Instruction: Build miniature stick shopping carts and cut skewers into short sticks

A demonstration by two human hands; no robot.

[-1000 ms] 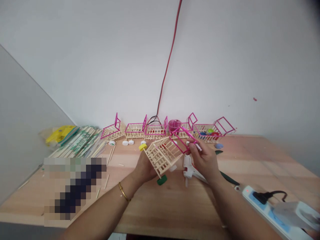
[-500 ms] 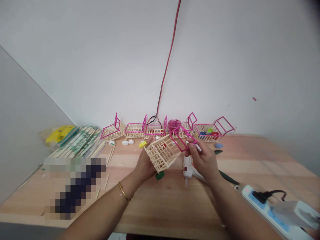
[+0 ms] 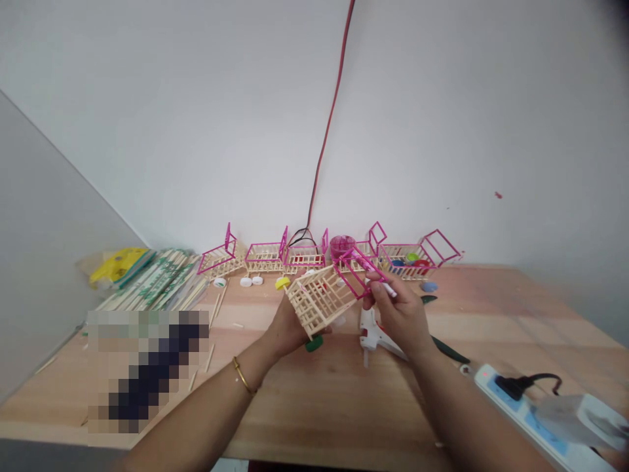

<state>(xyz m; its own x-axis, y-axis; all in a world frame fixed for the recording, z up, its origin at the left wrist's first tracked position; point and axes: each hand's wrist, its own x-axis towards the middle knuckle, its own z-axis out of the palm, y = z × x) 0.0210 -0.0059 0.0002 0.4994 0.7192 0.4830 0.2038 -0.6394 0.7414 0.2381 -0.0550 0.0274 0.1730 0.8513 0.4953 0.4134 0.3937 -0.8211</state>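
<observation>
My left hand [image 3: 289,328] grips a small cart of pale sticks [image 3: 319,301] from behind and below; its fingers are mostly hidden by the slats. The cart is tilted, with a yellow cap [image 3: 282,283] at its upper left and a green cap [image 3: 314,343] at its lower end. A pink stick frame [image 3: 351,278] extends from the cart's right side. Beside that frame, my right hand [image 3: 396,308] pinches a whitish stick-like tool [image 3: 388,287] stained pink, whose far end lies over the pink frame.
Several similar carts [image 3: 265,257] line the wall around a cup of pink paint [image 3: 343,246]. A white glue gun [image 3: 373,334] lies below my right hand. Bundled sticks [image 3: 157,278] are at left, a power strip [image 3: 515,413] at right.
The held cart has turned slightly, and its yellow cap now sits a little further right. The tool in my right hand has shifted slightly along the pink frame.
</observation>
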